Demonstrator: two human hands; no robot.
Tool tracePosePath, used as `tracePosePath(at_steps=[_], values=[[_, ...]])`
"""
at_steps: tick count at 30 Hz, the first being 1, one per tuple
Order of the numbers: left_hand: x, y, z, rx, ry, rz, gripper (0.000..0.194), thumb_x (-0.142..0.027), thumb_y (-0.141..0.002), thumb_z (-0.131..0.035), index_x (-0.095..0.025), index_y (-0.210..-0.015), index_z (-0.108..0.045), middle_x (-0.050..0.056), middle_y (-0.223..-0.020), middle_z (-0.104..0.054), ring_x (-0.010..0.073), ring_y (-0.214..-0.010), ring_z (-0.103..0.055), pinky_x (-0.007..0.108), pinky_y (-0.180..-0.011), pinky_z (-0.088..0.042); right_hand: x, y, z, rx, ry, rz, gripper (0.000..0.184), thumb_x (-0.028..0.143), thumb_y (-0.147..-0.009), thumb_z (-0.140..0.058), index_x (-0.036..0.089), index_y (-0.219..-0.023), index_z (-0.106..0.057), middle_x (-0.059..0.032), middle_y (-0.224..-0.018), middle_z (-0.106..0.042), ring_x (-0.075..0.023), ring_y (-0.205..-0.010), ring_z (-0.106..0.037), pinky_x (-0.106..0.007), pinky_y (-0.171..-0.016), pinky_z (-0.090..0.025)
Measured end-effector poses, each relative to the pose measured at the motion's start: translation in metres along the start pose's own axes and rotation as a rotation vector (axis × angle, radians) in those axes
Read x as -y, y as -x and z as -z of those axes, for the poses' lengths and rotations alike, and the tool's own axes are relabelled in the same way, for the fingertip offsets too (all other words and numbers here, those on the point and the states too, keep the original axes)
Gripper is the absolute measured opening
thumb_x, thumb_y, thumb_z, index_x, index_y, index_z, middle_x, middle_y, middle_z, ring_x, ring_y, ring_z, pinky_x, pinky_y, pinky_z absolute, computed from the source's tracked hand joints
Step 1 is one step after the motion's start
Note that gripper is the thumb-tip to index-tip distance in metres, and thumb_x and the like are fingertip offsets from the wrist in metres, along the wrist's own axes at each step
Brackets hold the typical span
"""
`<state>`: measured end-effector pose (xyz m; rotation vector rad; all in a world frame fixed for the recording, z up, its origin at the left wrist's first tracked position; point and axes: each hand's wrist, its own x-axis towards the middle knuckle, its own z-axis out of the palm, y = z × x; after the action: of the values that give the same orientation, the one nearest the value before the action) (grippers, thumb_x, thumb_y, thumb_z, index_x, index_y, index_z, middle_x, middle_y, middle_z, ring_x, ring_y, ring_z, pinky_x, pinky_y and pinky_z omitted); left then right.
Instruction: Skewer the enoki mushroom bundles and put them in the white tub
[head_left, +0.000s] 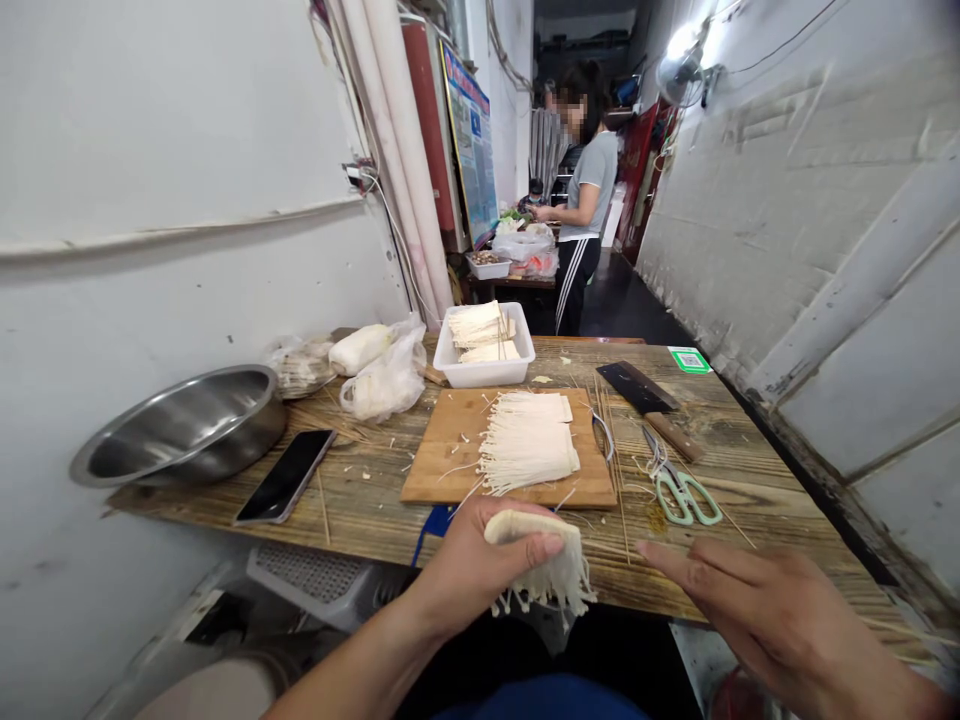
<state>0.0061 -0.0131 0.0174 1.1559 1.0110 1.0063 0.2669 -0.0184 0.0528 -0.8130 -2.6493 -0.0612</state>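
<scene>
My left hand (487, 555) is closed around a flat bunch of enoki mushrooms (551, 560), in front of the table's near edge. The cut base of the bunch faces up and the thin stems and caps hang down. My right hand (757, 600) is off to the right over the near edge, fingers stretched out to the left, with nothing visible in it. Its index fingertip is close to the thin bamboo skewers (619, 480); whether it touches one I cannot tell. More flat enoki bunches (529, 450) lie on the wooden cutting board (442, 455), caps to the left.
A white plastic tub (484, 374) with skewered enoki stands behind the board. Right of it lie a cleaver (637, 390) and green-handled scissors (686, 495). On the left are a steel basin (180, 425), a phone (286, 476) and bagged mushrooms (386, 375). A person (589, 190) stands farther back.
</scene>
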Motion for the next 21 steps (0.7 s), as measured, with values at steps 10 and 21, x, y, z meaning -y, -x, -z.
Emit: tracePosePath(at_steps=[10, 21], values=[[0.003, -0.003, -0.005, -0.003, 0.04, 0.062, 0.022, -0.034, -0.065, -0.077, -0.017, -0.079, -0.076, 0.007, -0.072, -0.073, 0.0138, -0.057, -0.059, 0.023, -0.055, -0.043, 0.004, 0.003, -0.004, -0.005, 0.042, -0.012, 0.043, 0.005, -0.089, -0.032, 0.018, -0.128, -0.044, -0.0018, -0.076, -0.064, -0.0116, -0.056, -0.061, -0.022, -0.046, -0.043], [0.001, -0.004, -0.01, -0.015, 0.085, 0.095, 0.022, -0.033, -0.061, -0.079, -0.016, -0.074, -0.075, 0.005, -0.065, -0.071, 0.0108, -0.052, -0.054, 0.021, -0.052, -0.04, 0.007, 0.0, -0.011, -0.018, 0.028, -0.027, 0.046, 0.001, -0.087, -0.031, 0.019, -0.127, -0.043, -0.0003, -0.074, -0.065, -0.0114, -0.054, -0.062, -0.022, -0.045, -0.044]])
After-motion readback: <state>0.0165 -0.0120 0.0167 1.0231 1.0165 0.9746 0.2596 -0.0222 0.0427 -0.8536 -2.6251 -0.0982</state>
